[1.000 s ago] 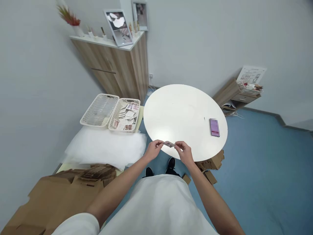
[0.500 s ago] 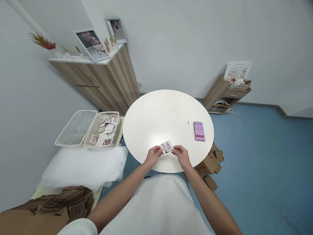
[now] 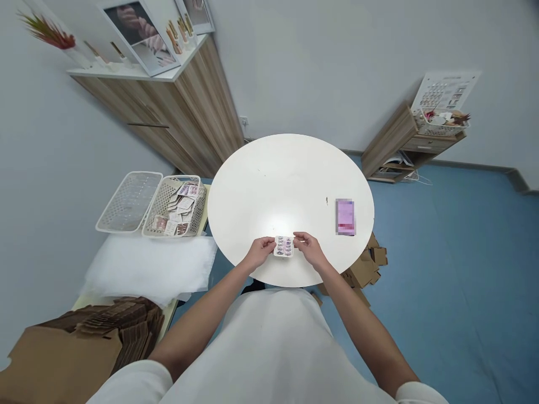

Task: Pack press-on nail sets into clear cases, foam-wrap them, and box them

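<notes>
A small set of press-on nails [image 3: 283,246] in a clear-and-white pack is held level just above the near part of the white round table [image 3: 286,168]. My left hand [image 3: 260,252] pinches its left edge between thumb and fingers. At the opposite edge, my right hand [image 3: 309,249] has its thumb and fingertips closed on the pack's upper right corner. The nails sit in two columns and look pinkish-purple, some darker. To the right on the table lies a purple rectangular stack [image 3: 346,216], its face blurred.
A white basket [image 3: 147,231] with nail packs stands left, beside an overlapping clear-looking basket [image 3: 130,202]. White translucent sheets [image 3: 147,266] and flattened brown cartons [image 3: 71,348] lie nearer. Cardboard [image 3: 364,269] is on the floor at right. A tiny dark object [image 3: 327,200] rests on the table.
The nail pack has turned from a slanted position to nearly square with me, both hands still at its edges. The whole view has shifted with my head.
</notes>
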A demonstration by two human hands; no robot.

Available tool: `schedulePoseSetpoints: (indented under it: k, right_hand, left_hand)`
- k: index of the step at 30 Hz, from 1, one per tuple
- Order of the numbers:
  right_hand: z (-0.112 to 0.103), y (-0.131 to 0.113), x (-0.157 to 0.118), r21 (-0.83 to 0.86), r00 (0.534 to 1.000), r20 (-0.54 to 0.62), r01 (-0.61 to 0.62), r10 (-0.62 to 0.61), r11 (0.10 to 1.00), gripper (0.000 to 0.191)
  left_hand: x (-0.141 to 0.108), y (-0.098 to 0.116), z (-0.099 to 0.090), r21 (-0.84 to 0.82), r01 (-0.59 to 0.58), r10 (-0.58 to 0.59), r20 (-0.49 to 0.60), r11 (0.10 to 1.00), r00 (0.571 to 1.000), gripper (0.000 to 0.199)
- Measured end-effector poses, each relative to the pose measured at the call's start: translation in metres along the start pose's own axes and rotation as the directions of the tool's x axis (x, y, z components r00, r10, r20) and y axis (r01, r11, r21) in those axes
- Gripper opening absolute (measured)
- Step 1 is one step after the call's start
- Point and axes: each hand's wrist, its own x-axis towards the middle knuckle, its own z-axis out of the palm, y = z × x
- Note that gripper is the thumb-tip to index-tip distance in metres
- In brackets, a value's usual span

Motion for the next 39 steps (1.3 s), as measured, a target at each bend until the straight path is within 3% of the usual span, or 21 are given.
schedulePoseSetpoints:
  k: [5, 9, 14, 18, 22, 28, 31, 39]
  right_hand:
    - [0.007, -0.01, 0.002, 0.016, 1.0, -0.013, -0.017, 0.017, 1.0, 0.025]
    - [0.011, -0.006, -0.006, 0.125, 0.997, -0.05, -0.045, 0.051, 0.991, 0.025]
    - [0.018, 0.003, -0.021, 0.283, 0.986, -0.136, -0.055, 0.097, 0.957, 0.029]
    - [0.026, 0.011, -0.03, 0.348, 0.98, -0.142, -0.083, 0.14, 0.934, 0.03]
    - [0.023, 0.013, -0.034, 0.218, 0.988, -0.119, -0.068, 0.096, 0.974, 0.031]
    - [0.002, 0.007, -0.031, -0.07, 0.994, -0.008, 0.108, -0.109, 0.992, 0.074]
    - [-0.004, 0.007, -0.026, -0.157, 0.99, 0.037, 0.143, -0.139, 0.977, 0.072]
    - [-0.012, 0.008, -0.016, -0.159, 0.984, 0.064, 0.172, -0.164, 0.972, 0.066]
  left_hand:
    - [0.008, 0.013, -0.006, 0.047, -0.048, 0.047, 0.026, 0.998, 0.999, 0.031]
    - [0.008, 0.017, -0.01, -0.039, -0.033, 0.033, 0.004, 0.999, 0.999, 0.037]
    - [-0.002, 0.01, -0.008, -0.107, 0.038, -0.038, 0.001, 0.994, 0.999, 0.039]
    - [-0.002, 0.004, -0.002, -0.107, 0.003, 0.0, 0.025, 0.994, 1.0, 0.037]
    - [0.003, 0.006, 0.003, -0.092, -0.032, 0.033, 0.012, 0.995, 0.999, 0.035]
    - [0.007, 0.013, 0.006, -0.068, -0.041, 0.045, 0.058, 0.997, 0.997, 0.035]
    - [0.009, 0.013, 0.008, -0.067, -0.037, 0.042, 0.067, 0.997, 0.997, 0.034]
    - [0.013, 0.017, 0.011, -0.098, -0.053, 0.058, 0.048, 0.994, 0.997, 0.037]
